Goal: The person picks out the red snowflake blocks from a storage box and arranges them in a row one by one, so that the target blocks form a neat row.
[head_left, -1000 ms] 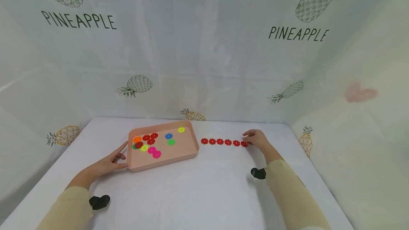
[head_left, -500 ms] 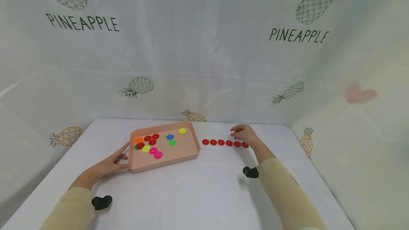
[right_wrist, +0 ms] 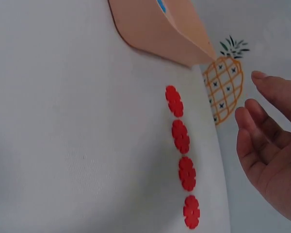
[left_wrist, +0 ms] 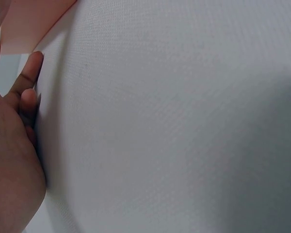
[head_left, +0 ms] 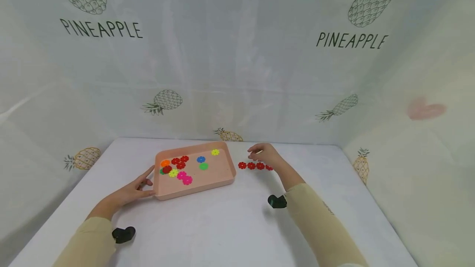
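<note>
A shallow pink tray sits on the table with flower-shaped plastic discs in it: several red discs, two pink, two yellow, and orange, blue and green ones. My left hand touches the tray's left side, index finger and thumb extended along the outer wall; in the left wrist view, some of its fingers lie bent by the tablecloth. Right of the tray runs a straight row of red flower discs. Above this row hovers my right hand, holding nothing, fingers loosely bent. It hides part of the row in the head view.
A white cloth covers the table. Behind it hangs a pale curtain printed with pineapples. A black wrist-worn piece shows beside the right sleeve, another beside the left.
My right hand has left the right end of the red row and moved left above it, toward the tray. My left hand stays at the tray; the head view has shifted slightly.
</note>
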`<state>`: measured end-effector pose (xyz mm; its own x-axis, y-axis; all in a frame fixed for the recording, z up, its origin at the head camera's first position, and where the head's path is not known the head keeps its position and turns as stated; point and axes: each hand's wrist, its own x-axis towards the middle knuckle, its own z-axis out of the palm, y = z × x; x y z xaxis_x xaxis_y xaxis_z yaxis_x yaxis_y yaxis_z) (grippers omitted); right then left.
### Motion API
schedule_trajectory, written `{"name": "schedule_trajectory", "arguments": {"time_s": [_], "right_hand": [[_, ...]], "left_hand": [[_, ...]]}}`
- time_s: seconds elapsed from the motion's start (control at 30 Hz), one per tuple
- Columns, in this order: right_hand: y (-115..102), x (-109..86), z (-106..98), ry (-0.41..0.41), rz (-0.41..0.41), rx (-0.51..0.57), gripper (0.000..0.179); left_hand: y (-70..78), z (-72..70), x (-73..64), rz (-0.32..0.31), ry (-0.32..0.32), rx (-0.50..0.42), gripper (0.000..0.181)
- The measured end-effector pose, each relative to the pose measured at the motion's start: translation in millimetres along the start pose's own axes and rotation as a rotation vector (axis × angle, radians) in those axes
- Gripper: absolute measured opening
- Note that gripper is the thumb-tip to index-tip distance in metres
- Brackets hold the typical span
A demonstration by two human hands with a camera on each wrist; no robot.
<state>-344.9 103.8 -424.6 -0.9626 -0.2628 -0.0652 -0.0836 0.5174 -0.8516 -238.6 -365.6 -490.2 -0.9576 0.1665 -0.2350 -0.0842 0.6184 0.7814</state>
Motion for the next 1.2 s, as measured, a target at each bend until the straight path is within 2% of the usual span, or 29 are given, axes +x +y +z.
{"name": "schedule_trajectory", "arguments": {"time_s": [0.43, 0.8, 1.07, 1.2], "right_hand": [[-34.3, 16.1, 44.7, -0.108, -0.064, -0.013, 0.024], [-54.6, 26.8, 76.8, -0.192, -0.122, 0.031, 0.026], [-61.7, 34.3, 105.0, -0.233, -0.21, 0.1, 0.021], [-71.3, 33.1, 120.8, -0.231, -0.193, 0.09, 0.018]], "left_hand": [[3.1, 0.3, 0.0, -0.003, 0.015, -0.006, 0.101], [7.2, 1.0, -0.2, 0.041, 0.009, -0.036, 0.098], [5.7, 2.7, -3.0, 0.007, 0.005, -0.039, 0.099], [6.3, 2.7, -4.9, 0.006, 0.012, -0.021, 0.099]]}}
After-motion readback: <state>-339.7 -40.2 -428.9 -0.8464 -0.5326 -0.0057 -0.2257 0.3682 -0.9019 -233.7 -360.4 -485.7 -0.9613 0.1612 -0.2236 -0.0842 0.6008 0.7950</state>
